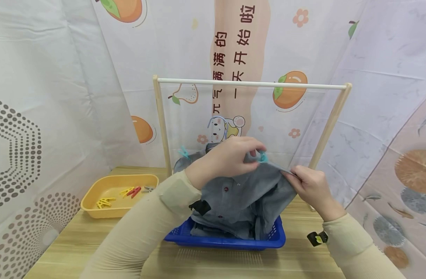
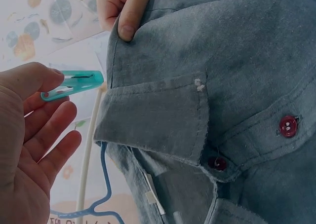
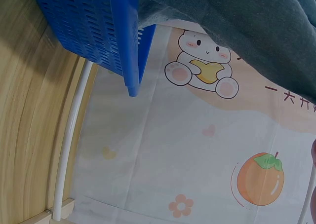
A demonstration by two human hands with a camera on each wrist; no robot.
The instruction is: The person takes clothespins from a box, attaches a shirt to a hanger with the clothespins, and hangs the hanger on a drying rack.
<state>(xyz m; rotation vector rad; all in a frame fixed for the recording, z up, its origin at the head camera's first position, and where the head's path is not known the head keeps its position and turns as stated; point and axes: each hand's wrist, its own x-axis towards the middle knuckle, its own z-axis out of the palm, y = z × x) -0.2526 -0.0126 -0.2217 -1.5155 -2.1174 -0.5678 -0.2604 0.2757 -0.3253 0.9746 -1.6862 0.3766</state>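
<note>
Two lines of dark-brown Chinese characters (image 1: 243, 37) ran bottom to top on the wavy peach-coloured band (image 1: 230, 46) of a white, fruit-printed cloth backdrop (image 1: 185, 38), behind and above the grip of the left hand (image 1: 228, 157): "元气满满的" and "一天开始啦". Lower right of that grip in the left-wrist view, the small white tag (image 2: 154, 194) inside the grey-blue fabric shirt (image 2: 266, 51) seemed too blurred to read.

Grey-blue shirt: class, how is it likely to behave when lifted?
The shirt will probably sag floppily: its lower part lies in folds in the blue basket. Its top may keep some shape, as a blue hanger shows near the collar.
</note>
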